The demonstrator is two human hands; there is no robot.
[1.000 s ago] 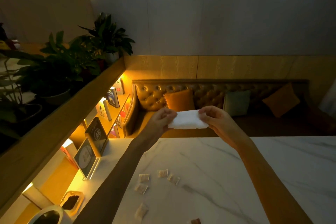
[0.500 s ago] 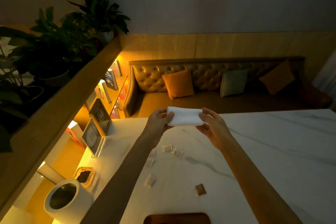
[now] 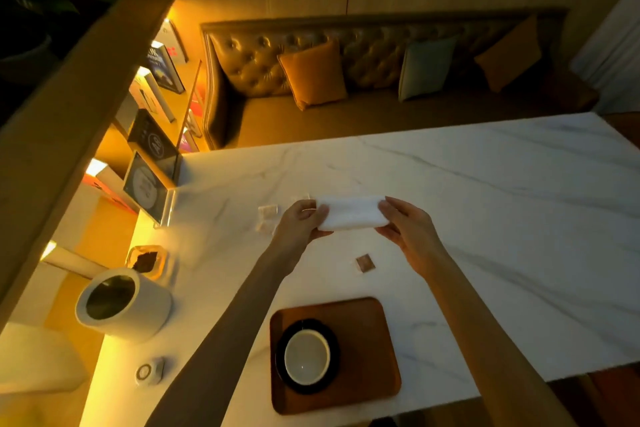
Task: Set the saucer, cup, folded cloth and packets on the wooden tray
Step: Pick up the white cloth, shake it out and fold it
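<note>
Left hand [image 3: 302, 222] and right hand [image 3: 408, 229], each grip closed on the folded cloth [image 3: 351, 217]; above the table [image 3: 485, 204].

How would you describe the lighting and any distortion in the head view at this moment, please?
Head view: dim overall, with warm amber light from the shelf side on the left, leaving the table paler to the right; wide-angle bending curves the table's edges; the folded cloth, held between the left hand and right hand, reads soft, and the packets look faint.
</note>
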